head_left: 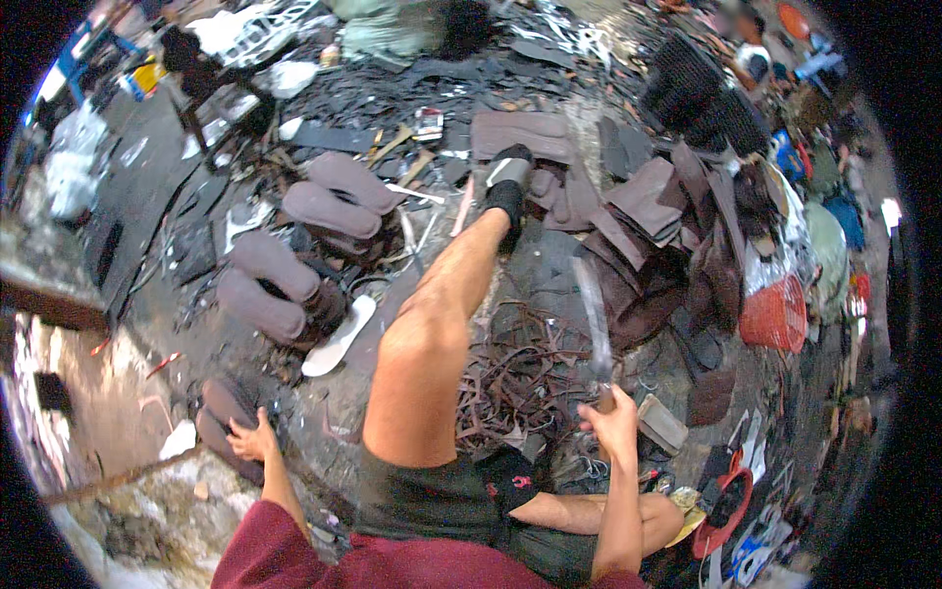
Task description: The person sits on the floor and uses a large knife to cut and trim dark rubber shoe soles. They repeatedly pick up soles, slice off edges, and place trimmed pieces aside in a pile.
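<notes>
At the lower left, my left hand (253, 439) lies with its fingers spread against the edge of dark brown shoe soles (224, 417). My right hand (615, 424) is closed round the handle of a knife (595, 319), whose long blade points up and away and is slightly blurred. Below the blade is a heap of thin brown offcut strips (520, 378). Left of my raised knee sit stacked soles (263, 294), with another stack (339, 196) farther off and a white sole-shaped template (340, 337) nearby. My shod foot (508, 177) rests by a brown sheet with sole outlines (520, 135).
Brown sheet material (677, 236) is piled at right, beside a red basket (773, 314). A small block (662, 424) lies near my right hand. Dark scraps (442, 83) cover the far floor. Another person (754, 54) is at the far right. A concrete ledge (147, 515) is at lower left.
</notes>
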### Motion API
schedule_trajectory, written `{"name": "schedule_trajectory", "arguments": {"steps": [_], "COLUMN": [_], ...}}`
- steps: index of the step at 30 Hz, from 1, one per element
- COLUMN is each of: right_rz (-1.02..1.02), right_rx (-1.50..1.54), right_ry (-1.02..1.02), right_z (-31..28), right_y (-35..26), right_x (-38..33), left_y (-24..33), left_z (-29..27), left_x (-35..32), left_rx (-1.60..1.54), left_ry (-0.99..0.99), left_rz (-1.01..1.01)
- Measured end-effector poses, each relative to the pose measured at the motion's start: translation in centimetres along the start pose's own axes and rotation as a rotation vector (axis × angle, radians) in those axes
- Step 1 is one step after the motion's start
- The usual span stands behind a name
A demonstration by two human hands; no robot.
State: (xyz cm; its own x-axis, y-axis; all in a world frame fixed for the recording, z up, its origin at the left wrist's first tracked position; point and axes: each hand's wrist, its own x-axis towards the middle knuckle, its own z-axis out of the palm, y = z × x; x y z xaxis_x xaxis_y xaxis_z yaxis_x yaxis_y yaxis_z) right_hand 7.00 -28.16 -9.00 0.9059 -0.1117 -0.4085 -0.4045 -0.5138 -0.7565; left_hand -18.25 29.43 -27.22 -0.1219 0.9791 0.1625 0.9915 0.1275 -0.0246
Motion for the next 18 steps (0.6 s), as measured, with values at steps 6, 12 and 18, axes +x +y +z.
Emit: {"name": "schedule_trajectory", "arguments": {"steps": [6,12,18], "right_rz": [-0.063,-0.417,-0.048], "right_rx": [0.31,-0.106,-0.359], "right_ry": [0.164,0.67,0.378], "right_z": [5.6,9.8,10.5], "right_y": [-5.0,-13.2,-17.9], "right_x": [19.6,44.5,50.3], "left_y": [2.9,25.7,43.8], "left_z": [-4.1,-14.4,-14.6], "left_x": [-4.0,-19.1,-28.2], "left_rx": [-0.939,-0.783,-0.672], "left_ry": [-0.346,-0.625,-0.615], "left_rz": [0.535,1.068,1.192]}}
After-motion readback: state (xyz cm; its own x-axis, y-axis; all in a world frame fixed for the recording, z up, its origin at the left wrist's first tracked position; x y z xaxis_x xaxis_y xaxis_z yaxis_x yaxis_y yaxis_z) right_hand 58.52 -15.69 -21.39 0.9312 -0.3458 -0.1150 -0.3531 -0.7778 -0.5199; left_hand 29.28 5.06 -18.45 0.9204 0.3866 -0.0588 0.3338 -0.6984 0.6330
